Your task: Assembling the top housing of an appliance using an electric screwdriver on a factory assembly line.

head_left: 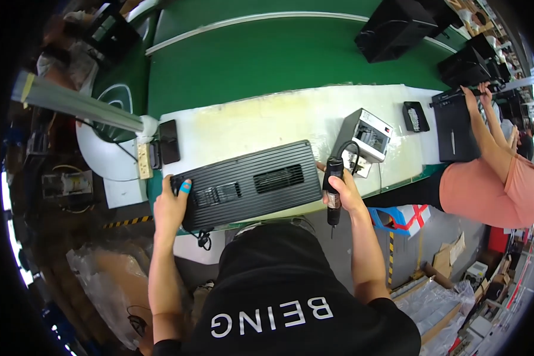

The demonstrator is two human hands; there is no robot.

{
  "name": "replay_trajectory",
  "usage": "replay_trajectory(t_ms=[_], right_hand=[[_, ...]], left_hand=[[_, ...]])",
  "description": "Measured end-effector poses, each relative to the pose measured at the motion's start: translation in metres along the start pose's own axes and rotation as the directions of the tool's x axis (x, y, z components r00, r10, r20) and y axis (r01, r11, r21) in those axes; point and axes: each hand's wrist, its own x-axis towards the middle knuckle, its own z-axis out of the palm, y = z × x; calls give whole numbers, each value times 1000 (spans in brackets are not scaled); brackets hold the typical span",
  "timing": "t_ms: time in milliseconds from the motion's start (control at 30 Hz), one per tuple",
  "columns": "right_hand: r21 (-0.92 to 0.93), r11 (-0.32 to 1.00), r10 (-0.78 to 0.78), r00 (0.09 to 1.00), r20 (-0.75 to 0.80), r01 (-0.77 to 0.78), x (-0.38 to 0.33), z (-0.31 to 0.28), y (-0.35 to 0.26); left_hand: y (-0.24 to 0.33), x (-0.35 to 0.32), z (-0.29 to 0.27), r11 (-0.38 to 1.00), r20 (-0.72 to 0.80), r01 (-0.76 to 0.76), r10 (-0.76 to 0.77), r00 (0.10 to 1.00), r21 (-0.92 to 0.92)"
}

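Note:
A long black ribbed metal panel (252, 200) with slotted vent openings lies tilted on the white-topped bench before me. My left hand (169, 209) grips its left end, thumb on top with a blue wrap round it. My right hand (349, 193) is closed round a black electric screwdriver (334, 184), beside the panel's right end. The screwdriver's bit points down toward my body, apart from the panel, and its cord loops up from the far end. A finger of the right hand reaches to the panel's edge; whether it touches is unclear. A black cable (204, 240) hangs below the panel's left part.
Beyond the screwdriver stands a grey box-shaped machine (369, 135). A small black tray of small parts (416, 117) sits farther right. A phone (169, 142) and a power strip (144, 159) lie left. At right, a co-worker in a pink top (486, 190) handles a black panel (455, 133).

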Motion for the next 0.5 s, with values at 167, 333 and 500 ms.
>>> replay_trajectory(t_ms=[167, 333, 500], right_hand=[[-241, 823, -560, 667, -491, 513, -34, -24, -39], [-433, 455, -843, 219, -492, 778, -22, -41, -33], [-535, 405, -889, 182, -421, 741, 8, -54, -9]], left_hand=[[18, 13, -10, 815, -142, -501, 554, 820, 291], [136, 12, 29, 618, 15, -776, 783, 622, -124], [197, 15, 71, 642, 175, -736, 767, 618, -216]])
